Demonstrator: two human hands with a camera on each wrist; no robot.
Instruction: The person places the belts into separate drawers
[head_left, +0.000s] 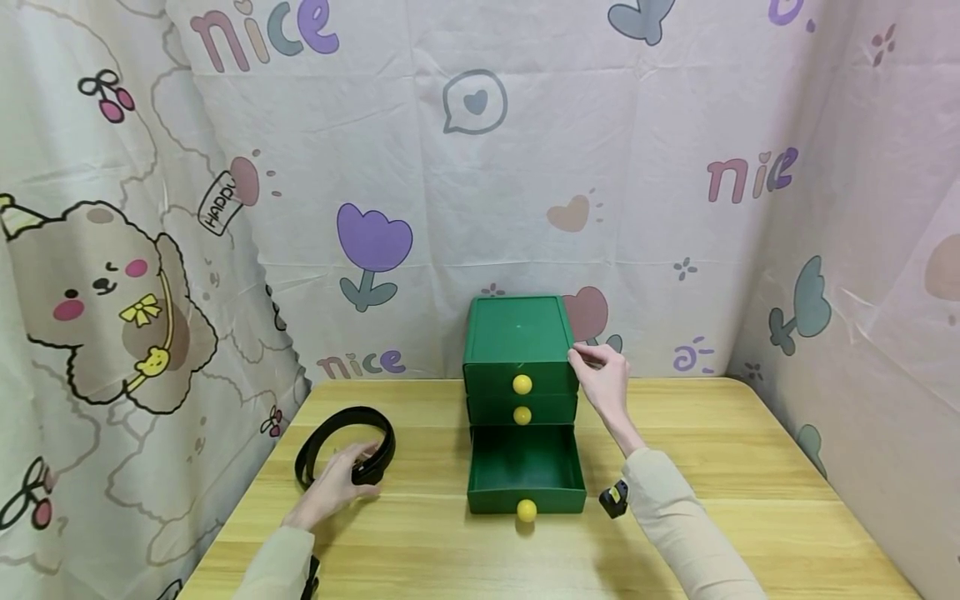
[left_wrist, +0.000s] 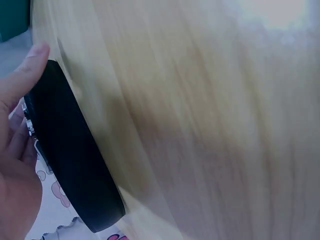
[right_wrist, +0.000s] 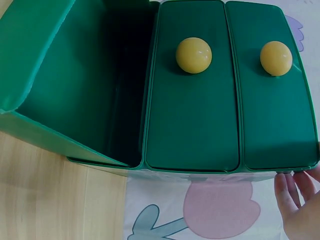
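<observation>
On the left of the table lies a coiled black belt [head_left: 386,442], standing on its edge. My left hand [head_left: 337,483] grips its near right side by the metal buckle, thumb on the near side. In the left wrist view the thumb lies at one end of the dark strap [left_wrist: 72,150], with the other fingers behind the buckle. A green drawer cabinet [head_left: 517,325] with yellow knobs stands at the middle back. Its bottom drawer [head_left: 525,467] is pulled out and bare inside; the upper two are closed. My right hand [head_left: 603,379] holds the cabinet's upper right front corner with its fingertips.
A small black and yellow object [head_left: 615,498] lies on the wooden table [head_left: 420,550], right of the open drawer and beside my right sleeve. A printed cloth [head_left: 465,208] hangs behind the table and along both sides.
</observation>
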